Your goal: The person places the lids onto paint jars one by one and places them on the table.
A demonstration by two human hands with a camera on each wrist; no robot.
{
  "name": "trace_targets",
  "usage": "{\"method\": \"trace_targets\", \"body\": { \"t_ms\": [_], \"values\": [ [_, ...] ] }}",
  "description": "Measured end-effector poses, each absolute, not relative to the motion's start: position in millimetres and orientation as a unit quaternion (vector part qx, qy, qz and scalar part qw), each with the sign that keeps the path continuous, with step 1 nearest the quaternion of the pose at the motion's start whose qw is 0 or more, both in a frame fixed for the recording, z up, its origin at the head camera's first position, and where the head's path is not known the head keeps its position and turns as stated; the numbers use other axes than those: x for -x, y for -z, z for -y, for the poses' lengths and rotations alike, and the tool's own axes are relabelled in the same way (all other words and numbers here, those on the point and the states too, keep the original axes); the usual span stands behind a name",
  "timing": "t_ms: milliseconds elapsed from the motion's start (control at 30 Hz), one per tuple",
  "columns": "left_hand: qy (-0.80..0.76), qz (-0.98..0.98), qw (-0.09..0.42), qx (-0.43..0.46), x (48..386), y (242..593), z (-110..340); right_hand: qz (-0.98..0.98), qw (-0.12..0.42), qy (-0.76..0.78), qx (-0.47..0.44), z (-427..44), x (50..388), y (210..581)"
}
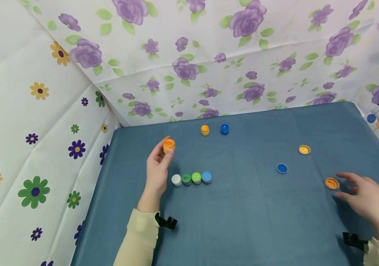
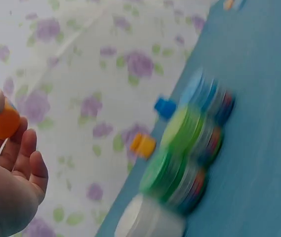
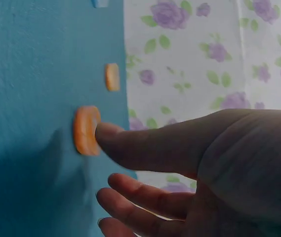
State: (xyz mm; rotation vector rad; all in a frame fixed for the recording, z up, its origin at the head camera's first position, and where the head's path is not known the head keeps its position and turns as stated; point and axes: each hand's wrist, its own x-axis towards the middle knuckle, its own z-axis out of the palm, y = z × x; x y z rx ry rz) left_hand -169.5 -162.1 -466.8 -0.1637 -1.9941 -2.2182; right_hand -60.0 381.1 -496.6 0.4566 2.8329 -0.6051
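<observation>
My left hand (image 1: 157, 168) pinches an open orange paint jar (image 1: 168, 145) between thumb and fingers, raised above the cloth; in the left wrist view the jar (image 2: 6, 121) is at the fingertips. At the right, my right hand (image 1: 367, 197) is beside an orange lid (image 1: 332, 183) lying inner side up, its fingers apart and holding nothing. The right wrist view has the thumb in front of the lid (image 3: 85, 130); whether they touch I cannot tell.
Closed white (image 1: 176, 180), dark green (image 1: 187, 179), light green (image 1: 196, 178) and light blue (image 1: 206, 177) jars form a row. Open yellow-orange (image 1: 205, 130) and blue (image 1: 224, 129) jars stand at the back. Blue (image 1: 282, 168) and yellow (image 1: 304, 149) lids lie right.
</observation>
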Motion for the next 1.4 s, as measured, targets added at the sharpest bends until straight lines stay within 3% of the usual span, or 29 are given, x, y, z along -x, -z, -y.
{"method": "trace_targets", "body": {
  "t_ms": [233,600,867,1033,1267,1400],
  "values": [
    [0.791,0.601,0.052,0.107,140,478,124,-0.961,0.111,0.197,-0.162,-379,63,506],
    [0.805,0.578,-0.020,0.131,124,496,105,-0.966,0.067,0.197,-0.157,-372,62,511],
    [0.810,0.570,-0.042,0.129,123,500,101,-0.938,0.103,0.252,-0.213,-357,64,501],
    [0.809,0.572,-0.050,0.122,122,500,101,-0.938,0.111,0.300,-0.136,-335,67,489],
    [0.809,0.574,-0.052,0.117,121,500,101,-0.924,0.031,0.382,-0.008,-282,77,471],
    [0.811,0.568,-0.056,0.126,120,502,100,-0.905,0.017,0.421,0.061,-256,80,463]
  ]
}}
